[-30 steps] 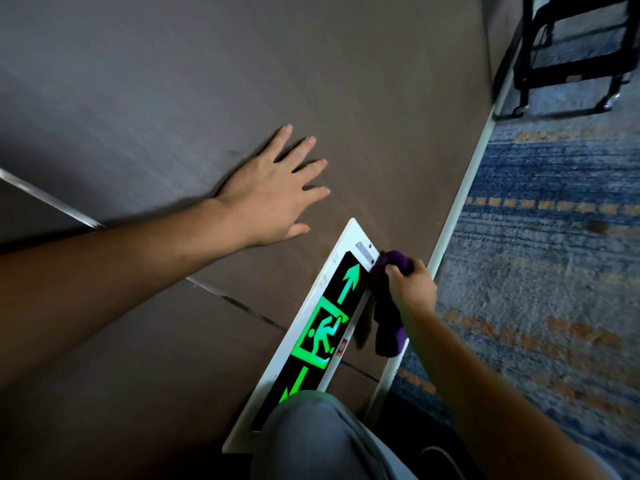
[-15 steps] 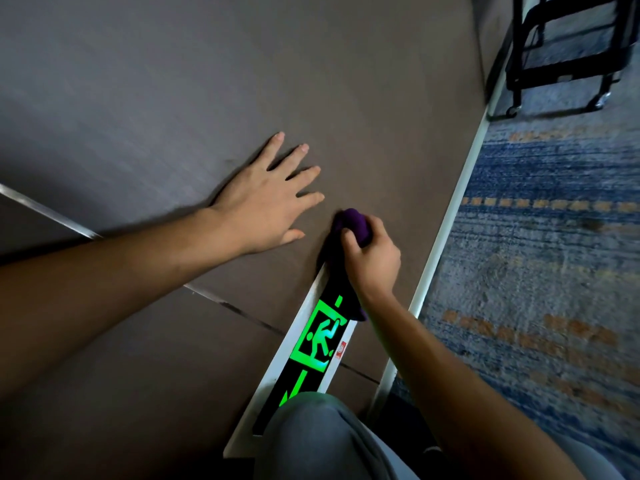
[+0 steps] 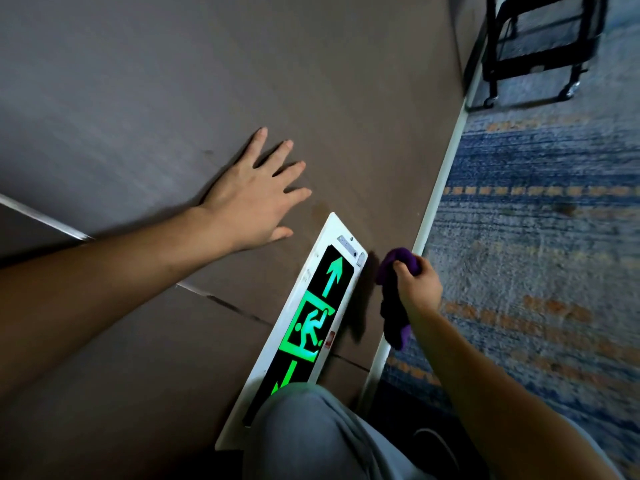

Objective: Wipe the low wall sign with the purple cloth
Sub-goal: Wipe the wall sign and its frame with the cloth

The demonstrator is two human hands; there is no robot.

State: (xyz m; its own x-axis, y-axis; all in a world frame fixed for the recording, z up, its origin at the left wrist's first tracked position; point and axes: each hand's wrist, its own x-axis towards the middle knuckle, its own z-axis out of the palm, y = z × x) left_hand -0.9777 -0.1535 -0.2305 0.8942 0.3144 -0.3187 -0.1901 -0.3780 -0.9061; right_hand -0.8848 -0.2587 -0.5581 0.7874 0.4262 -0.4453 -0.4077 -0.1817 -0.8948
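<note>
Brown wall [image 3: 207, 81]: green-lit sign [image 3: 311, 327], seemingly clean.

A black wheeled cart [image 3: 540, 46] stands at upper right on my blue-and-orange patterned carpet [image 3: 540, 237]. A white baseboard [image 3: 440, 188] separates carpet from brown wall [image 3: 242, 64].

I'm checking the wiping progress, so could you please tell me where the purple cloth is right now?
The purple cloth is bunched in the right hand, right of the sign's arrow end, not on its face, beside the white baseboard.

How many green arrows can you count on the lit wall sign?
2: one arrow near the sign's far end, another arrow partly hidden by the knee, which may hide more.
</note>
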